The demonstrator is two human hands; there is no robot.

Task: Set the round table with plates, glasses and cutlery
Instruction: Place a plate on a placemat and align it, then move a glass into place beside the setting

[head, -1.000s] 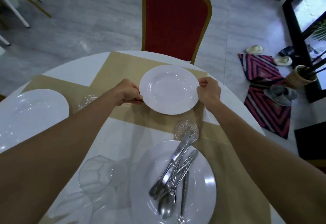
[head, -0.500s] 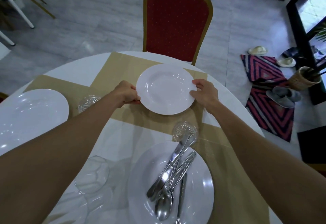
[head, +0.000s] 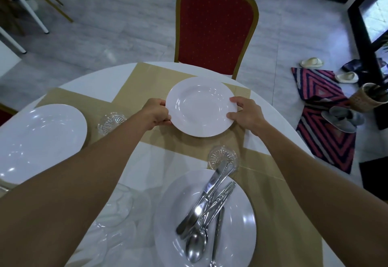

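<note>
Left hand fingers curled, pinching left rim of far plate; right hand gripping right rim likewise. Plate between both sets of fingertips, over tan placemat before red chair.

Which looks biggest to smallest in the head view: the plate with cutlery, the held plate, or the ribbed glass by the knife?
1. plate with cutlery: largest, but nearest the camera, so its lead is unsure.
2. held plate.
3. ribbed glass: clearly smallest.

A home dining room: slippers on a rug.
</note>
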